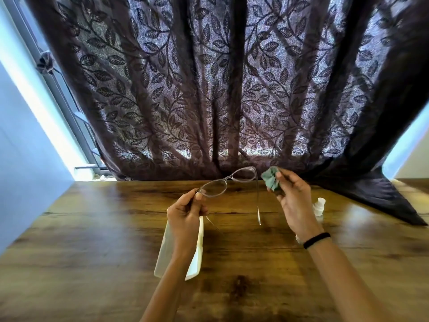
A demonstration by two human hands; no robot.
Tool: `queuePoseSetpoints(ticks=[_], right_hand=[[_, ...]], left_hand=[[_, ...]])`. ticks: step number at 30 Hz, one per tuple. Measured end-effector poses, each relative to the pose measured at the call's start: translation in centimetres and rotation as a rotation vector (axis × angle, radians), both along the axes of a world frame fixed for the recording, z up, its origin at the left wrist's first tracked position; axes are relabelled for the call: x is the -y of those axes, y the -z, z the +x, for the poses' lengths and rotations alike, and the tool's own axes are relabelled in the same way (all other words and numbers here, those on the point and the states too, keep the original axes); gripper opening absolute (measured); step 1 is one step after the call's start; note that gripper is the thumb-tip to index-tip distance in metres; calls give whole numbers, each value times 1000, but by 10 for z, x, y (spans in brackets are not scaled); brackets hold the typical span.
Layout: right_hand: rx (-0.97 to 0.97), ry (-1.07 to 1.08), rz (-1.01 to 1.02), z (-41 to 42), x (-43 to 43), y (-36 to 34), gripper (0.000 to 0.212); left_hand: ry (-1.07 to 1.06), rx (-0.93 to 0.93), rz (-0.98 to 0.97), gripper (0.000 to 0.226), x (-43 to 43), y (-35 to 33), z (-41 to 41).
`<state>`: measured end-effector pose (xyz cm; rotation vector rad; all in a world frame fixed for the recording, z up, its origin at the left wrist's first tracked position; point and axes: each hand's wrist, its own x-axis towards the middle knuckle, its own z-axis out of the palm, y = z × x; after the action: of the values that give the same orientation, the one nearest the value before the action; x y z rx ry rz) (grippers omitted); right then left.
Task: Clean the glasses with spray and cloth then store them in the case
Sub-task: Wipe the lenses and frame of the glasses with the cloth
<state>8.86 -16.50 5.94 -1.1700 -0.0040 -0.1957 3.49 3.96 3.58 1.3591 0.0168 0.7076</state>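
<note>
Clear-framed glasses (228,182) are held up above the wooden table (92,228), arms unfolded toward me. My left hand (185,212) grips them at the left hinge. My right hand (293,205) is shut on a crumpled grey-green cloth (271,177), just right of the right lens and apart from it. A white glasses case (197,252) lies open on the table under my left wrist, partly hidden by it. A small clear spray bottle (319,206) stands behind my right hand.
A dark leaf-patterned curtain (220,89) hangs along the table's far edge and drapes onto its right corner. A pale wall (23,182) borders the table on the left. A black band sits on my right wrist.
</note>
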Motion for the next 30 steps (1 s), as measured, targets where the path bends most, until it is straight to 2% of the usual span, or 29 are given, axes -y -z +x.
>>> queuePoseSetpoints(ticks=[6, 11, 13, 15, 17, 20, 24, 27, 30], right_hand=[[137, 60, -144, 7, -11, -20, 15], [167, 50, -111, 6, -17, -16, 13], [177, 52, -176, 5, -19, -15, 15], [176, 63, -230, 3, -21, -17, 24], [171, 71, -275, 2, -23, -20, 23], [116, 18, -218, -3, -26, -20, 17], [170, -94, -186, -12, -26, -18, 33], [173, -134, -219, -13, -23, -20, 20], [168, -200, -264, -12, -21, -20, 19]], left_hand=[[65, -27, -5, 27, 1, -2, -3], [89, -65, -80, 21, -1, -2, -4], [137, -93, -113, 14, 0, -1, -4], [183, -117, -152, 15, 0, -1, -5], [202, -132, -175, 16, 0, 0, -5], [185, -136, -192, 17, 1, -2, -4], [127, -131, -194, 26, 2, -2, -2], [119, -128, -194, 32, 1, -3, -3], [132, -129, -222, 31, 1, -4, -4]])
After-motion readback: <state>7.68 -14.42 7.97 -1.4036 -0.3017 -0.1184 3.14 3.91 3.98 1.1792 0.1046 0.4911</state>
